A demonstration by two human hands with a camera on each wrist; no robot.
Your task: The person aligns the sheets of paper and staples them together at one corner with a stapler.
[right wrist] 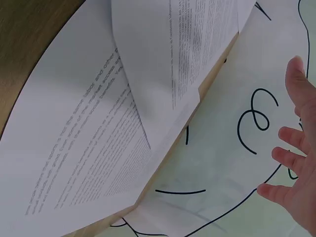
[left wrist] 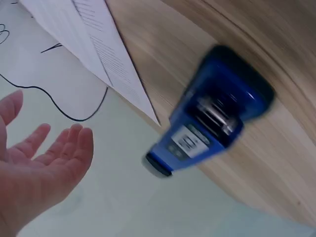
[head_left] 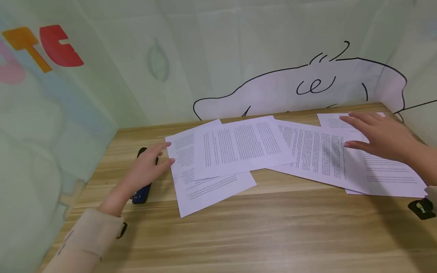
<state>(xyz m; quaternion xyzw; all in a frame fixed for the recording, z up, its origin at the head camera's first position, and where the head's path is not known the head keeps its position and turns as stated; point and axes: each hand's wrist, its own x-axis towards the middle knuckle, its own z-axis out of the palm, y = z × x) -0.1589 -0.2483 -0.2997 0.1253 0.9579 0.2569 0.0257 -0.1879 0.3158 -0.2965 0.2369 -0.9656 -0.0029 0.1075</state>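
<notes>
Four-cornered printed sheets overlap in a row across the table. At the left, a tilted sheet point(head_left: 205, 201) lies partly under another sheet point(head_left: 218, 151). Further right, a third sheet point(head_left: 314, 155) overlaps the rightmost sheet point(head_left: 392, 185). My left hand point(head_left: 145, 170), fingers loosely bent and holding nothing, hovers at the left sheet's edge. Below it stands a dark blue stapler point(head_left: 140, 195), partly hidden by the hand; the left wrist view shows its blue body point(left wrist: 232, 86) and a white label. Over the rightmost sheet my right hand point(head_left: 385, 136) is spread, with nothing in its fingers.
The wooden table point(head_left: 256, 231) carries everything. Behind it hangs a pale printed cloth point(head_left: 218, 49) with black line drawings, and on its left part are coloured letters point(head_left: 58, 45). Dark wrist straps show at both sleeves.
</notes>
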